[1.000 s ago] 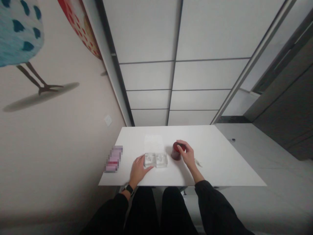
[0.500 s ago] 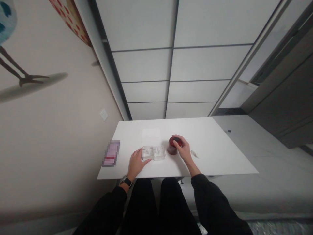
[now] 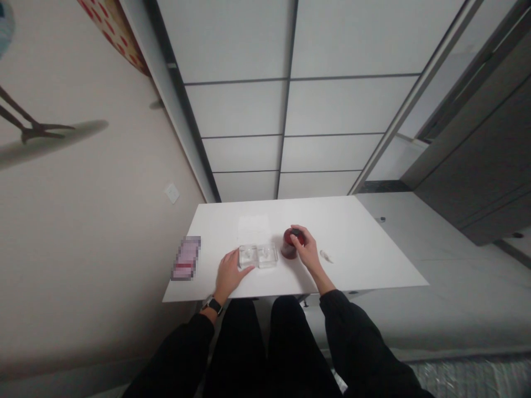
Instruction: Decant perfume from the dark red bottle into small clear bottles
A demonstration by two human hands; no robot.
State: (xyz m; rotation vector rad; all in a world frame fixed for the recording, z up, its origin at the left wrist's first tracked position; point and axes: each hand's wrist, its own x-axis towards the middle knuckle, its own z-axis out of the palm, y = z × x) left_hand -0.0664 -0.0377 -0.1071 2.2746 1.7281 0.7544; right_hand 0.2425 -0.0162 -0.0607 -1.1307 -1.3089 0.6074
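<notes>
A clear two-compartment container rests on the white table, something small and hard to make out in its compartments. My left hand grips its left end, fingers along the side and thumb at the front edge. Just to its right stands a dark red cylindrical jar, upright. My right hand is closed over the jar's top, fingers and thumb around a small dark piece there. Whether that piece is a lid knob or a loose item I cannot tell. A small translucent scrap lies right of my right hand.
The white table meets a wall on the left. A blurred pink pack lies near its left edge. Behind the table's far edge stand white panelled doors. A pale, flat, sheet-like patch shows behind the clear container.
The whole view has shifted slightly. My right hand's fingers have changed position a little on the jar's top, and less of the dark piece shows. My left hand stays on the container.
</notes>
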